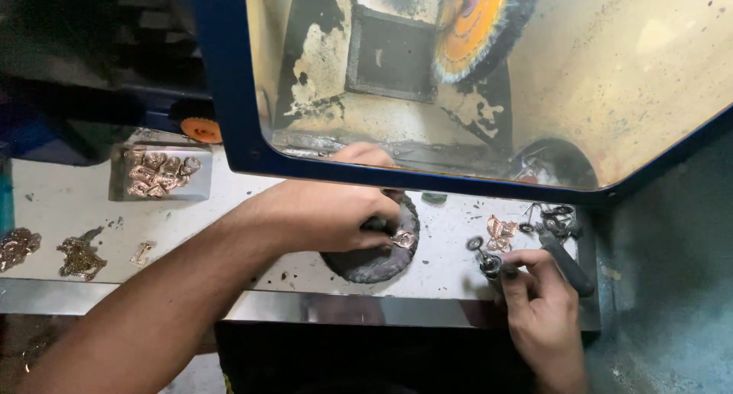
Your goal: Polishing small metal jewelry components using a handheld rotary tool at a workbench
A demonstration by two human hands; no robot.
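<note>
Right, your left hand [328, 214] has a small rose-gold piece [403, 239] pinched tight in its grip, pressed down on the dark round pad [374, 263] at the front of the counter [69, 195]. Keep the fingertips low and firm on it; the piece is tiny and, I'd judge, quick to skid off that worn pad. Your right hand [538, 302] is closed round a slim rotary tool [489, 263], its little wheel tip pointing toward the pad but apart from it. Steady that wrist on the counter edge before you bring the two together.

Just beside the tool lies another rose-gold ornament [500, 232] and a cluster of dark bits and a black handle [561, 234] — close enough to snag your right hand, so mind them. Above, behind the clear shield with its blue frame [229, 96], sits the orange buffing wheel [485, 27], near your left knuckles. Well off to the left: a clear tray of more pieces [159, 172] and loose chains [80, 256].
</note>
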